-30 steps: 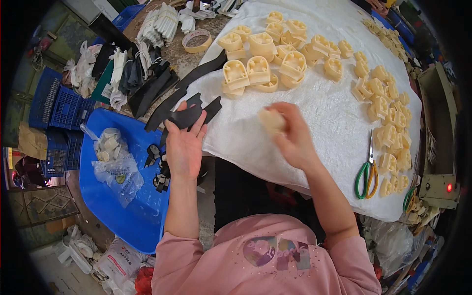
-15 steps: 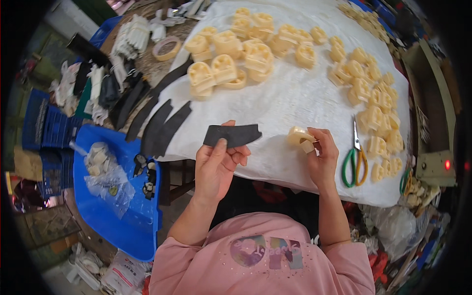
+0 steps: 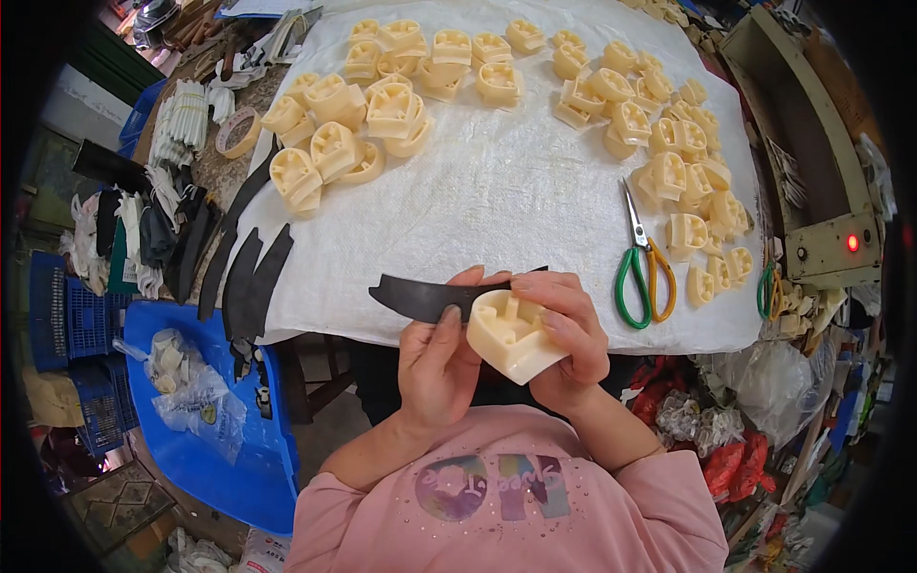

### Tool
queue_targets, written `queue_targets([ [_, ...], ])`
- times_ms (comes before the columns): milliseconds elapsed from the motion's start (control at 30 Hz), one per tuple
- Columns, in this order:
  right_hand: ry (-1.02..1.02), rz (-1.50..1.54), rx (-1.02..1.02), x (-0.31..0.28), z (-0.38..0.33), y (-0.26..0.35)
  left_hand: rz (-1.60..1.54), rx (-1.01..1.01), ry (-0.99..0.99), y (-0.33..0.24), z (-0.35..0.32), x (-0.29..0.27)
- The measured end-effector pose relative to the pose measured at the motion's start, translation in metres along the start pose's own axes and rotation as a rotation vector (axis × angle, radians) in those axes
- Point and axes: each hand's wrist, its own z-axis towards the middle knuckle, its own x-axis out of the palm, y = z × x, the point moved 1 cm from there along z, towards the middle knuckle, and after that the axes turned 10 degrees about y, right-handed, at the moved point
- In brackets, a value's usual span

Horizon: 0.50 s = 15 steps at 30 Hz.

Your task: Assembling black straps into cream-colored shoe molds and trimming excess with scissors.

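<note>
My left hand (image 3: 435, 372) pinches a curved black strip (image 3: 413, 298) between thumb and fingers, just off the table's near edge. My right hand (image 3: 575, 334) grips a cream plastic shoe heel (image 3: 511, 351), its hollow ribbed end facing up. The strip runs behind the heel, and its far tip shows above my right fingers. Whether strip and heel touch is hidden. On the white sheet (image 3: 497, 191) stand many similar heels (image 3: 334, 151) in groups at the left, back and right. More black strips (image 3: 260, 277) lie at the sheet's left edge.
Scissors with green and orange handles (image 3: 642, 272) lie on the sheet to the right. A roll of tape (image 3: 238, 133) sits at the left, near bundled white strips (image 3: 181, 116). A blue bin (image 3: 162, 401) stands low on the left. A metal box with a red light (image 3: 831, 250) is at the right.
Both hands have come together near my body. The heel moved left and turned to show its ribbed end; the strip now lies behind it. My view has shifted to the right.
</note>
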Motion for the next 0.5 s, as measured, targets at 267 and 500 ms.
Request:
queue_targets([
  [267,0.005,-0.021,0.006,-0.0021,-0.0014,0.0004,0.007,-0.035,0.035,-0.0005,-0.0023,0.0022],
  [500,-0.01,-0.001,-0.007,-0.0004,0.0,0.0001,0.085,-0.026,0.037,-0.0018,-0.0008,0.0052],
])
